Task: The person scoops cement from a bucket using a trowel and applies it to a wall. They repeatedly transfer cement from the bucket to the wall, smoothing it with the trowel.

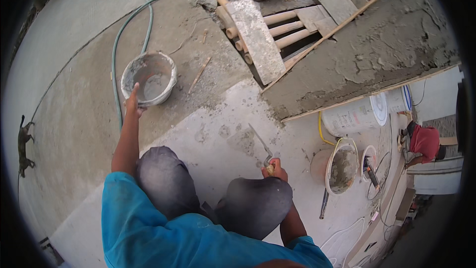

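My left hand (133, 103) grips the near rim of a mortar-caked bucket (171, 77), its thumb over the edge. The bucket stands tilted on the ground to my front left, with grey residue coating its inside. My right hand (278, 169) is closed round the handle of a pointed trowel (261, 139) beside my right knee. The trowel's thin blade points forward, above the pale floor slab, where wet mortar smears (241, 141) lie. Ahead on the right is a surface spread with wet grey mortar (367, 52), edged by wooden strips.
A green hose (119, 44) curves past the bucket. Pipes (292, 37) and a broken slab (255, 39) lie ahead. To the right are a mortar bucket (343, 168), a white drum (354, 114) and cables. A person in red (424, 141) crouches far right; an animal (24, 144) is far left.
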